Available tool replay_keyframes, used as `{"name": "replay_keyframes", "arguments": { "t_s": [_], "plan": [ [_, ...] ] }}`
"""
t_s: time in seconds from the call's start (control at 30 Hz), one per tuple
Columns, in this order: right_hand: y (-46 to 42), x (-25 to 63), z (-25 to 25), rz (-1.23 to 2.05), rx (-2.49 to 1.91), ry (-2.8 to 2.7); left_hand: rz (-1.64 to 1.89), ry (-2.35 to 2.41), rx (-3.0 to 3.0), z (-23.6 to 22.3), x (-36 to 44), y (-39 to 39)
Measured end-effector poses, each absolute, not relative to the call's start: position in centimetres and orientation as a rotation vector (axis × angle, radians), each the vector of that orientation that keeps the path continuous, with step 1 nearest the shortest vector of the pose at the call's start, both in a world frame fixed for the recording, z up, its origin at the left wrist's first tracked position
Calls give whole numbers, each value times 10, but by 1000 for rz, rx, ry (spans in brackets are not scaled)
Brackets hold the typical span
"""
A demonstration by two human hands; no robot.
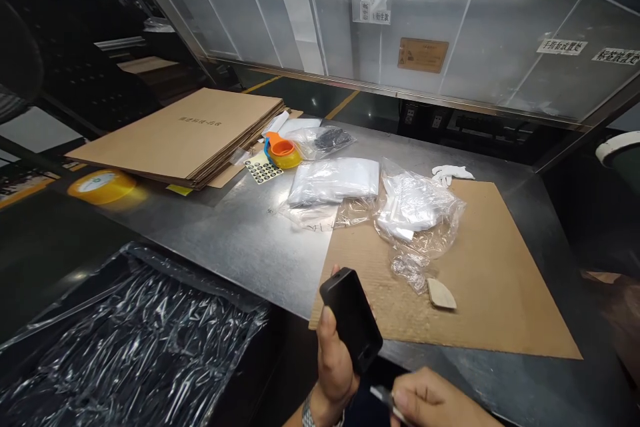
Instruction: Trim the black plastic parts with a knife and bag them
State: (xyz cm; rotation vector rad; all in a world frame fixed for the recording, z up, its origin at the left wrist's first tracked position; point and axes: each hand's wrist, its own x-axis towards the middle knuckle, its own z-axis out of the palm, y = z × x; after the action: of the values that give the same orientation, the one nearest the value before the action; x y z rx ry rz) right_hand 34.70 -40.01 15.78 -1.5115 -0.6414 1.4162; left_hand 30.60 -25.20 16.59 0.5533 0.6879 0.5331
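Observation:
My left hand [334,363] is closed around a black rectangular shell [353,320], held tilted over the table's near edge. It looks hollow, with a raised rim; its exact kind I cannot make out. My right hand [425,395] pinches a slim metal tool with a pale tip [384,396], slightly blurred, possibly a blade. That tip points toward the shell's lower end and appears apart from it. Beyond the hands lies a flat cardboard sheet [480,267], bearing a small beige wedge-shaped pad [441,295] and crumpled clear plastic bags [419,213].
A stack of flattened cardboard [190,130] sits at the left, beside a yellow tape roll [103,185]. An orange tape dispenser [283,149], a sticker sheet [263,169], white bags [335,181] and a white glove [453,173] lie farther back. A black-plastic-lined bin [135,340] stands front left.

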Motion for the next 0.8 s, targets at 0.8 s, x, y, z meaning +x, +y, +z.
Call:
{"name": "replay_keyframes", "arguments": {
  "t_s": [0.8],
  "plan": [
    [-382, 355, 167, 465, -2371, -1241, -271, 846, 275, 154, 305, -268]
  ]
}}
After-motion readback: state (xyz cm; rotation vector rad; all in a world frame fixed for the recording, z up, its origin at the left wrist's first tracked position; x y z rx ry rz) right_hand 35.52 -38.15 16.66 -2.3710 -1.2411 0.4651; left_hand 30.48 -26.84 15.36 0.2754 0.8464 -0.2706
